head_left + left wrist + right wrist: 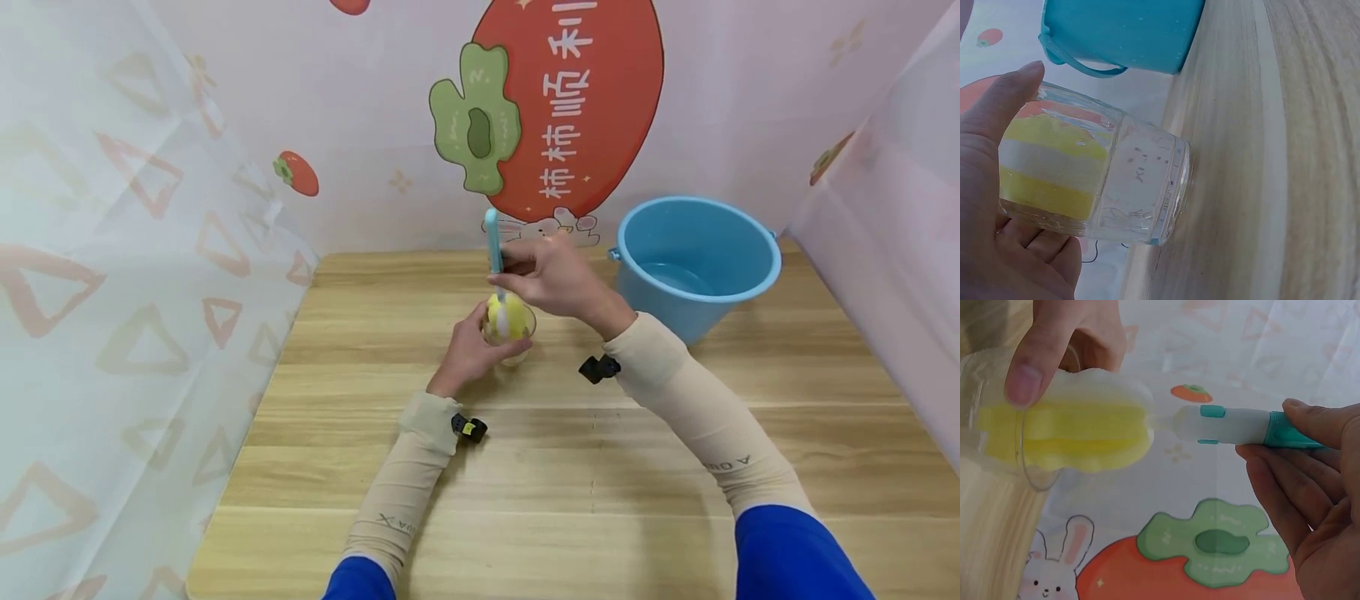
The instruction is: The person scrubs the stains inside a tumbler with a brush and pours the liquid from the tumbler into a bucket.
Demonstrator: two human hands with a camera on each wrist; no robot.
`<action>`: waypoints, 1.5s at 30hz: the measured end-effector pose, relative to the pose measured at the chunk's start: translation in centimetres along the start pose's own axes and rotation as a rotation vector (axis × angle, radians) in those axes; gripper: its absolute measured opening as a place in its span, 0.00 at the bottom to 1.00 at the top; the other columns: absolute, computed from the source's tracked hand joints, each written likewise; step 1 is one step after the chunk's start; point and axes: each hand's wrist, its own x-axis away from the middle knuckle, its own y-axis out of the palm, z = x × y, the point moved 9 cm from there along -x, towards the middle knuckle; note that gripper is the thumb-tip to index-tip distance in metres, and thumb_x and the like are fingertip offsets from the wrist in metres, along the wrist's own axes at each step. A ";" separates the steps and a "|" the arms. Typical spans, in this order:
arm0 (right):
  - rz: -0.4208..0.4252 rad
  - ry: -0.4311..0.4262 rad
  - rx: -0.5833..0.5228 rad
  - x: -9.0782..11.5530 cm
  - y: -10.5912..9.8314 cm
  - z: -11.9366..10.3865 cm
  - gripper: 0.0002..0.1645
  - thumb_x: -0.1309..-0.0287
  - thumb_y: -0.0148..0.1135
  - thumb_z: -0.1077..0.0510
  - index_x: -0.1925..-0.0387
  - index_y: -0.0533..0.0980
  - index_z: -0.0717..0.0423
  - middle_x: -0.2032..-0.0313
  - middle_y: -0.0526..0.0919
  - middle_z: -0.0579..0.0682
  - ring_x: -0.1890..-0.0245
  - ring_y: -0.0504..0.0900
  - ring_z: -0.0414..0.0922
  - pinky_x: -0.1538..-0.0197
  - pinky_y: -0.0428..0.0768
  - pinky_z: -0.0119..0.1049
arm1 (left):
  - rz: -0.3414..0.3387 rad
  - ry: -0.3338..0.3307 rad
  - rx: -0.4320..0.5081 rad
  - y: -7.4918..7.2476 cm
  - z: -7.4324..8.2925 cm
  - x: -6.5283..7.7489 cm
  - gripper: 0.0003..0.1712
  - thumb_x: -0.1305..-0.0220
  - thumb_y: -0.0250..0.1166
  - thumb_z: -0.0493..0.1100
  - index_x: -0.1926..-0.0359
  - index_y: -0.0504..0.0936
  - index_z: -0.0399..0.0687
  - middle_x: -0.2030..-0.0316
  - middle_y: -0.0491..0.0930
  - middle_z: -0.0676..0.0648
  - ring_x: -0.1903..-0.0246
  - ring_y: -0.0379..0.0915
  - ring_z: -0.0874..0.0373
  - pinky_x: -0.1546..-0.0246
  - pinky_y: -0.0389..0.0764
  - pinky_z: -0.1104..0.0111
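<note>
My left hand (467, 353) grips a clear drinking glass (1141, 178) round its upper part, thumb on one side and fingers on the other. The glass's base is at or just above the wooden tabletop; I cannot tell if they touch. Inside the glass sits the yellow-and-white sponge head of a cup brush (1094, 434), its top sticking out past the rim. Above the glass, my right hand (558, 275) pinches the brush's teal and white handle (492, 237) between thumb and fingers. The handle stands nearly upright in the head view.
A light blue bucket (663, 308) stands at the back right of the wooden table (337, 467), close to my right forearm. Behind the table hangs a printed cloth (375, 100) with persimmon pictures, and further cloth sheets flank both sides.
</note>
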 end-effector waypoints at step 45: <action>0.059 0.070 0.029 1.2 -1.8 0.9 0.11 0.38 0.76 0.61 0.55 0.88 0.61 0.62 0.94 0.55 0.60 0.94 0.48 0.55 0.90 0.43 | 0.011 0.003 -0.002 0.1 0.1 0.0 0.52 0.48 0.82 0.65 0.25 0.69 0.67 0.32 0.79 0.50 0.33 0.75 0.52 0.33 0.75 0.46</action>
